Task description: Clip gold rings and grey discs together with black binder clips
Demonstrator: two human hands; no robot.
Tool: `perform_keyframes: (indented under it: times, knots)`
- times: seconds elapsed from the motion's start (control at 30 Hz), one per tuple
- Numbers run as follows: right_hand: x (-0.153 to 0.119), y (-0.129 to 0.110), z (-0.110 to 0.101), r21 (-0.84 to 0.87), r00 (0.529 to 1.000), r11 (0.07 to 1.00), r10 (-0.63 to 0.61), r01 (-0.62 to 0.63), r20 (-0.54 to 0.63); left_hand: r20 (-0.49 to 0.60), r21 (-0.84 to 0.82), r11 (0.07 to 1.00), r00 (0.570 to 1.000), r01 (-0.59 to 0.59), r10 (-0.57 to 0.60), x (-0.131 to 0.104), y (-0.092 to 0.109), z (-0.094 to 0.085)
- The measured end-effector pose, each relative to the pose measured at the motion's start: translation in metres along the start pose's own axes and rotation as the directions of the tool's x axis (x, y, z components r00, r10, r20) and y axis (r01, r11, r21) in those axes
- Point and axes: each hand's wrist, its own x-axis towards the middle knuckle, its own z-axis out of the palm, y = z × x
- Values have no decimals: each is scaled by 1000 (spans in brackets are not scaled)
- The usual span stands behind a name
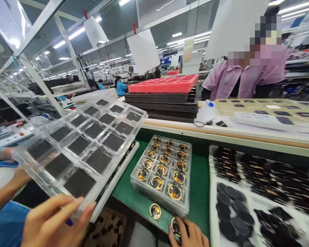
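Note:
My left hand [58, 219] grips the near edge of a clear plastic tray [103, 132] whose square pockets show dark grey pads; the tray is held tilted. At the front edge of the green bench, my right hand [189, 233] has its fingers around a gold-rimmed round watch face [175, 226]. Just left of it lies another gold-rimmed watch face [155, 211], flat on the green surface. Behind them sits a stack of clear trays [159, 199], its top pockets filled with several similar watch faces.
A white tray [212, 206] at right holds dark discs and wrapped parts. Black trays [162, 106] with a red tray [164, 84] on top stand on the ledge. A co-worker in pink [247, 75] is across the bench. Another person's arm [12, 185] is at left.

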Motion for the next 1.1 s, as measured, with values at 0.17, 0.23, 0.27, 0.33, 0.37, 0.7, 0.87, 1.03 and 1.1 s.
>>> perform_keyframes:
  times: [0.17, 0.23, 0.27, 0.33, 0.37, 0.7, 0.87, 1.03, 1.1]
  knots:
    - [6, 3, -13, 73, 992, 997, -27, 18, 123, 93, -210, 978, 995, -13, 33, -92, 79, 55]
    - [9, 0, -15, 93, 992, 996, -14, 3, 123, 169, -294, 955, 985, 30, 21, -117, 105, 84]
    - [10, -1, -16, 98, 993, 995, -10, -2, 119, 215, -324, 945, 976, 45, 27, -127, 117, 98]
    - [12, -3, -17, 86, 993, 996, -6, -4, 114, 305, -325, 944, 951, 56, 48, -140, 138, 122]
    - [12, -3, -17, 71, 993, 997, -11, 3, 114, 362, -293, 955, 930, 57, 56, -144, 147, 131]
    - [12, -6, -19, 148, 987, 986, 54, -77, 154, 622, -137, 950, 722, -282, 304, -133, 131, 131]
    - [12, -8, -17, 134, 984, 986, 81, -103, 158, 615, -50, 922, 715, -385, 332, -127, 139, 144]
    - [12, -7, -22, 172, 979, 980, 67, -101, 194, 677, -129, 946, 670, -297, 303, -127, 138, 140]
    - [14, -6, -25, 178, 975, 978, 67, -106, 210, 697, -159, 958, 659, -240, 281, -127, 134, 140]
